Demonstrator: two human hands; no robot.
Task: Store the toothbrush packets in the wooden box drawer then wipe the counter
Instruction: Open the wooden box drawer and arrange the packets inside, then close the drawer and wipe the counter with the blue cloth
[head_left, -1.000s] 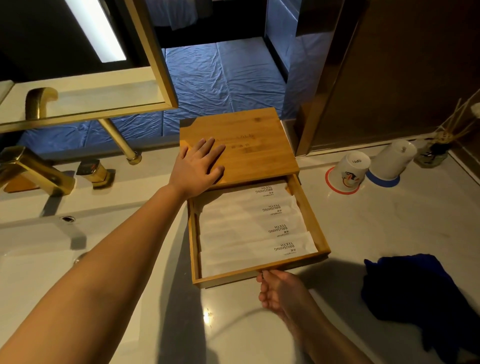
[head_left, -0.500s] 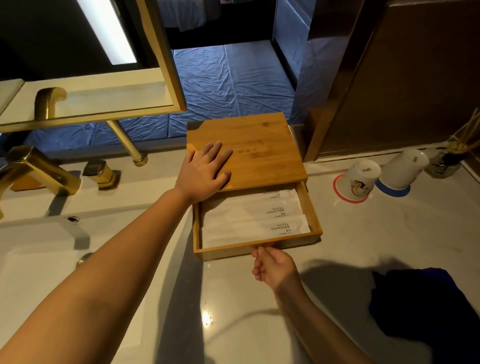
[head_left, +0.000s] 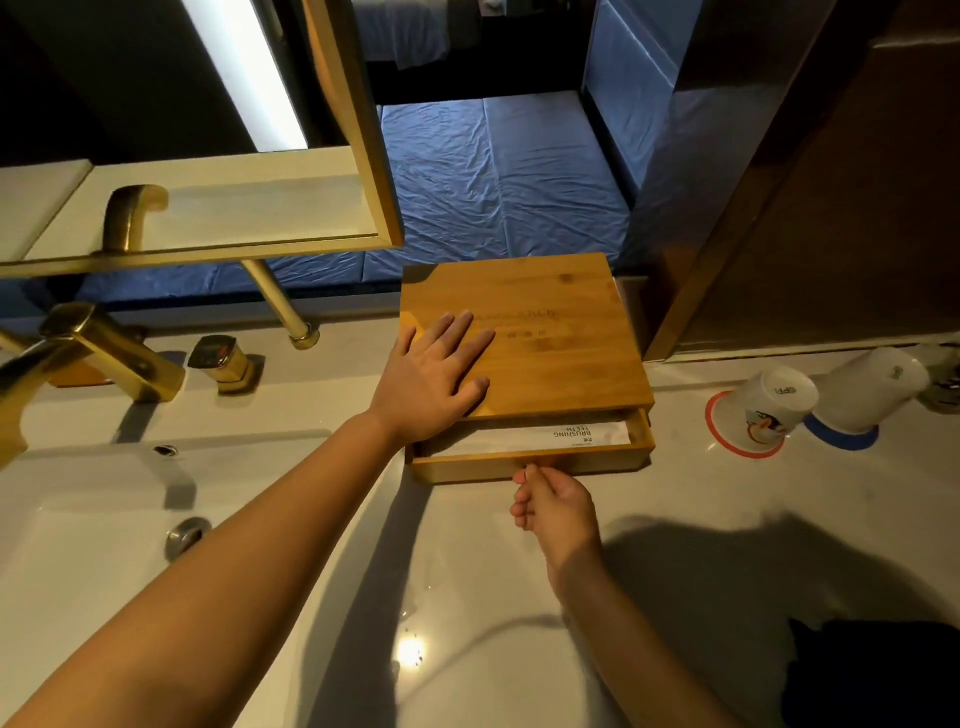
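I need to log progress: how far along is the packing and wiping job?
Done: white toothbrush packets lie inside the wooden box drawer. In hand: right hand at the nearly shut drawer front; left hand flat on the box top. Left: closing fully, then wiping the pale counter; the dark cloth lies untouched.

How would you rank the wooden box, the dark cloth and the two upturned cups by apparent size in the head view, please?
1. wooden box
2. dark cloth, cut off by the frame, so unsure
3. The printed cup and plain cup look alike.
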